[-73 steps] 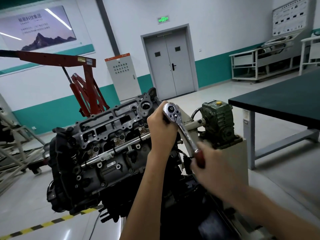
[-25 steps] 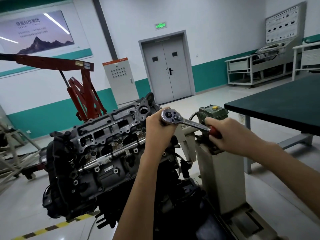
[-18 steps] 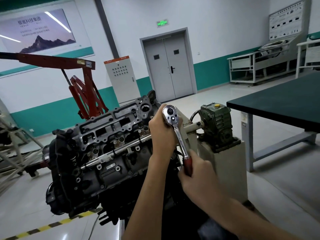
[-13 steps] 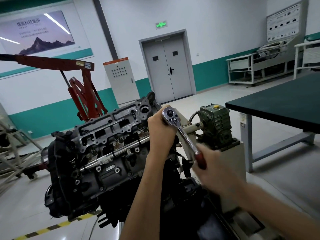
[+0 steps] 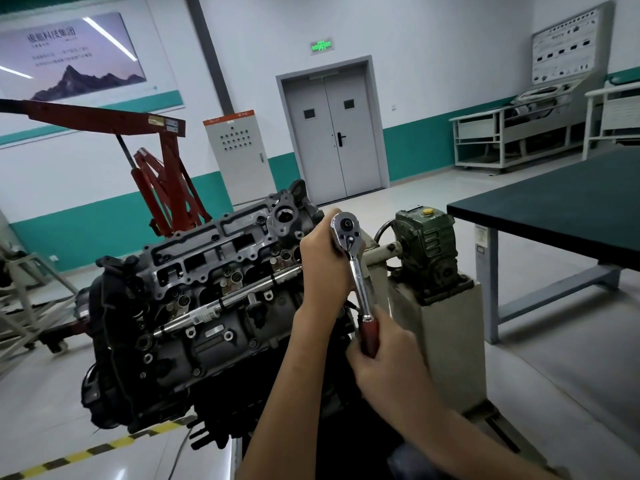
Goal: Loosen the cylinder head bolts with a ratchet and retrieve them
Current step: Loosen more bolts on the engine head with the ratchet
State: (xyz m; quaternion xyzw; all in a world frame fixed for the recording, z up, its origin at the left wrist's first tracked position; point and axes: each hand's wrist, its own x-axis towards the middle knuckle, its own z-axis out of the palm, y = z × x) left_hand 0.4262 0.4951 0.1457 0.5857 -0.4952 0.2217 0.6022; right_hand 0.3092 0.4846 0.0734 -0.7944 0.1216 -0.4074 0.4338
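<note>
A dark engine with its grey cylinder head [image 5: 214,261] tilted toward me sits on a stand. A chrome ratchet [image 5: 355,268] with a red handle stands at the head's right end, round head up, handle pointing down toward me. My left hand [image 5: 323,261] curls around the ratchet just below its round head, hiding the socket and the bolt under it. My right hand [image 5: 384,351] grips the red handle at its lower end. Small bolt heads dot the cylinder head's upper face.
A green gearbox [image 5: 427,247] on a grey pedestal [image 5: 450,341] stands just right of the ratchet. A dark-topped workbench [image 5: 561,209] fills the right side. A red engine crane [image 5: 162,168] stands behind the engine. Yellow-black floor tape [image 5: 86,455] runs at lower left.
My right hand has swung the ratchet handle back and forth: out to the right, down, part way up again, and now down toward me. My left hand stays at the ratchet head.
</note>
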